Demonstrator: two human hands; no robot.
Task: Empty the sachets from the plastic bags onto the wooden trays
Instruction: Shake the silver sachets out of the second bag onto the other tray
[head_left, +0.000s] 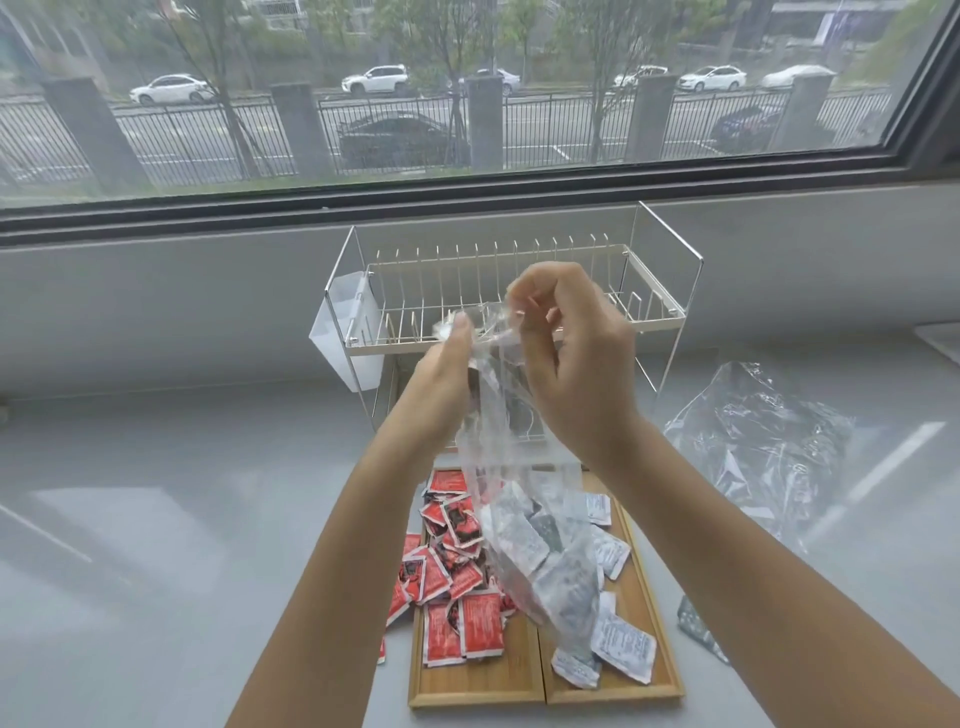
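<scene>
I hold a clear plastic bag (511, 467) up above the trays. My left hand (441, 374) and my right hand (576, 358) both pinch its top end. The bag hangs down with several grey-white sachets (540, 561) still inside its lower part. Below it lie two wooden trays side by side. The left tray (472, 680) carries a heap of red sachets (457, 582), some spilling over its left edge. The right tray (649, 608) carries several white sachets (623, 644).
A wire dish rack (519, 306) with a white plastic cup holder (348, 338) stands behind the trays, under the window. An empty crumpled plastic bag (763, 447) lies on the grey counter to the right. One stray sachet (698, 629) lies right of the trays.
</scene>
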